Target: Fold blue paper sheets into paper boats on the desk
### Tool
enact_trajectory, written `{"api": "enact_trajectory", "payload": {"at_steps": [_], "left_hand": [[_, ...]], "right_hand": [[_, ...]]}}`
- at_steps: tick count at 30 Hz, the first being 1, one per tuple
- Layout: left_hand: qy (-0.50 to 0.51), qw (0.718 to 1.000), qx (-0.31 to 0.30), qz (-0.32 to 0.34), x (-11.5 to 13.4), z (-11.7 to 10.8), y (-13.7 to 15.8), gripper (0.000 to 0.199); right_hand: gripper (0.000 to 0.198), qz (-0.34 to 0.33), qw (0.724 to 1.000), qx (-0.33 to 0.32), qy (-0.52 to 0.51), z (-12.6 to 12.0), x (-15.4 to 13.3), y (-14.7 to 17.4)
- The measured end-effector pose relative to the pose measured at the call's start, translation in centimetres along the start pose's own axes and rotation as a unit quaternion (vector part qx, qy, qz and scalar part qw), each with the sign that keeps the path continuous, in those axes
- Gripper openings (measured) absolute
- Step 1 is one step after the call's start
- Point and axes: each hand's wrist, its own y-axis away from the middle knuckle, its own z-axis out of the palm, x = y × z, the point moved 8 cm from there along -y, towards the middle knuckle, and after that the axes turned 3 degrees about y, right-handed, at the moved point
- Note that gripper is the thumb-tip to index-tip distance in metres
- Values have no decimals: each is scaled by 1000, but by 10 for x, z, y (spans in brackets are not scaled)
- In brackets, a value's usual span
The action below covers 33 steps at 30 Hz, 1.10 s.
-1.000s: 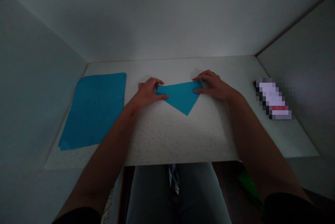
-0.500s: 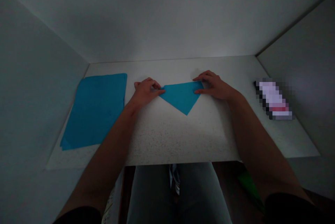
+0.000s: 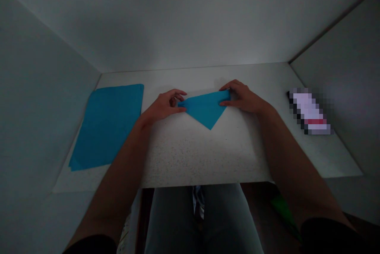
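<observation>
A folded piece of blue paper (image 3: 208, 111) lies between my hands, with a straight upper edge and a point toward me. My left hand (image 3: 166, 105) is at its left corner, thumb along the lower edge and curled fingers at the upper edge, with the index finger raised. At the right corner, my right hand (image 3: 243, 97) has its thumb on the paper's face and its fingers along the upper edge. What the undersides of the fingers touch is hidden.
Several blue sheets (image 3: 109, 123) lie stacked on the left of the white tabletop (image 3: 204, 159). On the right rests a pixelated phone-like object (image 3: 310, 111). Walls (image 3: 190, 20) close off the back and both sides. My legs (image 3: 172, 218) are below the front edge.
My left hand has loosened its pinch, with the index finger lifting and the thumb shifting lower. The paper's left corner has dropped slightly toward me, tilting its upper edge. My right hand stays almost still.
</observation>
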Motion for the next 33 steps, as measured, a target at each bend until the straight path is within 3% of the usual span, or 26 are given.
{"api": "enact_trajectory", "payload": {"at_steps": [7, 10, 17, 23, 28, 33], "left_hand": [[-87, 994, -11, 62, 10, 16, -1, 25], [-92, 991, -24, 91, 17, 20, 1, 18], [-109, 988, -40, 106, 26, 19, 4, 30], [-135, 988, -33, 64, 20, 20, 1, 22], [-200, 979, 16, 36, 15, 14, 2, 39], [-204, 978, 4, 31, 13, 16, 1, 37]], "right_hand": [[33, -57, 997, -20, -48, 1, -15, -4], [24, -82, 994, -44, -61, 3, -22, -4], [29, -57, 991, -82, -89, 3, -25, -2], [46, -5, 992, -112, -63, 3, -27, 5], [50, -2, 996, -93, -4, 4, -19, 3], [52, 7, 995, -97, 3, 7, -16, 2]]}}
